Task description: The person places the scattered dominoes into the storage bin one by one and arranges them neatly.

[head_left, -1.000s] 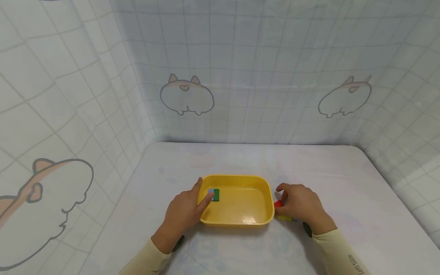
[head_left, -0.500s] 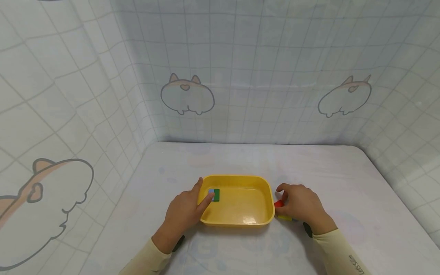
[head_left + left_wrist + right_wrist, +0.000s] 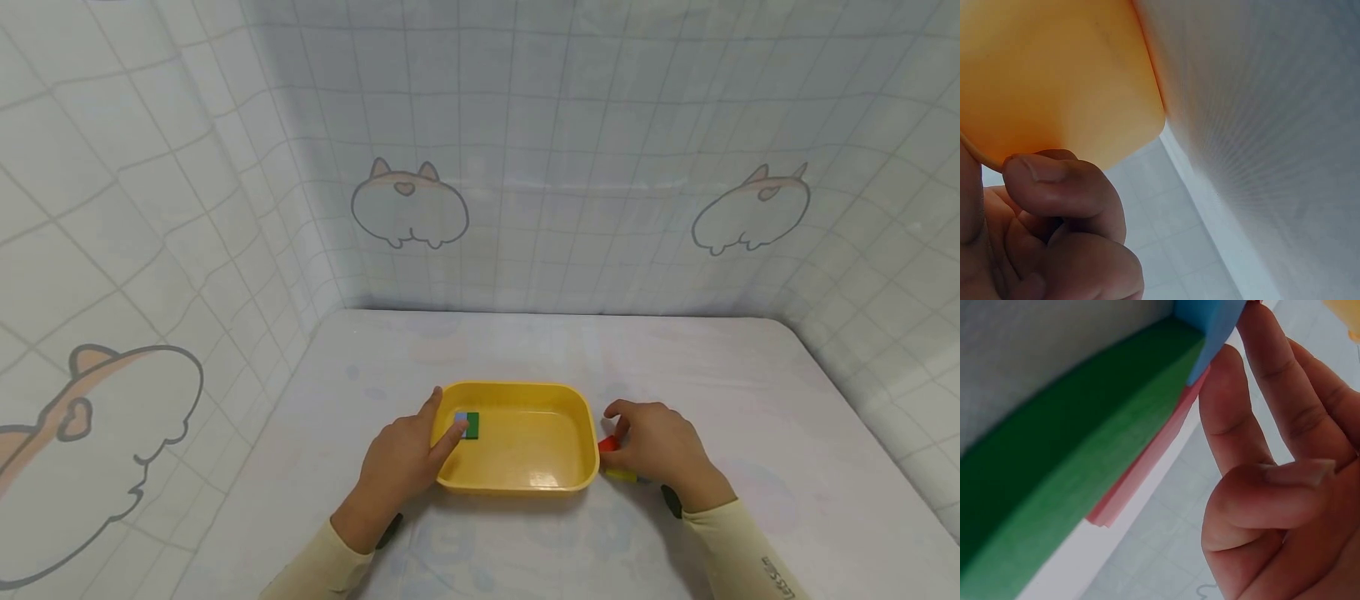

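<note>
In the head view my left hand (image 3: 401, 450) grips the left side of a yellow tray (image 3: 532, 446), thumb over the rim and inside. The left wrist view shows fingers curled against the tray's outer wall (image 3: 1097, 81). A small blue-and-green piece (image 3: 472, 426) lies in the tray beside that thumb. To the tray's right, my right hand (image 3: 660, 446) has its thumb and forefinger curled around a small red block (image 3: 608, 445), partly hidden by the fingers. Under that hand a yellow piece (image 3: 621, 475) shows. Up close are a green block (image 3: 1085, 444), a blue one (image 3: 1216, 337) and a reddish strip (image 3: 1147, 469).
The tray stands on a pale table (image 3: 517, 542) whose far edge meets a white grid-patterned curtain (image 3: 570, 167). Similar hangings rise at left and right. Dark wrist-camera parts (image 3: 672, 501) sit under the wrists, close over the table.
</note>
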Demonstrator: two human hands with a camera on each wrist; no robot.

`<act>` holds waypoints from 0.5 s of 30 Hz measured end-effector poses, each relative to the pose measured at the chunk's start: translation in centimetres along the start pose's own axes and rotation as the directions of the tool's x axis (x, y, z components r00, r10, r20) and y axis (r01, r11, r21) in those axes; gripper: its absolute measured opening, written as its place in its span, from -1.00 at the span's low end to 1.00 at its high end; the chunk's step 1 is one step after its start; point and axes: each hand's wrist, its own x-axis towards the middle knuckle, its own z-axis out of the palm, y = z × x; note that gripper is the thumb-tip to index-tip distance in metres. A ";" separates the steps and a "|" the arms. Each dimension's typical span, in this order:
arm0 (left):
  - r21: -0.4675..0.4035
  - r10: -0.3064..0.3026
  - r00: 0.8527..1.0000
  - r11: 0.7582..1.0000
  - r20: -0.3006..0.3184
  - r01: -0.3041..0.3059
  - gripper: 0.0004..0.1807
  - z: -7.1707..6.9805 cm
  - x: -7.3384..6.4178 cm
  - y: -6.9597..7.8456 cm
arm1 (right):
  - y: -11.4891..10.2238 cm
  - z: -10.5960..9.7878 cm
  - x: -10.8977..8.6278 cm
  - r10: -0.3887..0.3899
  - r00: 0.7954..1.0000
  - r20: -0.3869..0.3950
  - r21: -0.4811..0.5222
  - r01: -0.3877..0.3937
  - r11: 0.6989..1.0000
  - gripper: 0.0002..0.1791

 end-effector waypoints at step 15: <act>-0.012 0.002 1.000 1.000 0.016 -0.002 -0.04 -0.2 0.0 0.0 | 0.0 0.0 -0.1 0.007 1.000 0.009 0.036 -0.008 0.999 -0.43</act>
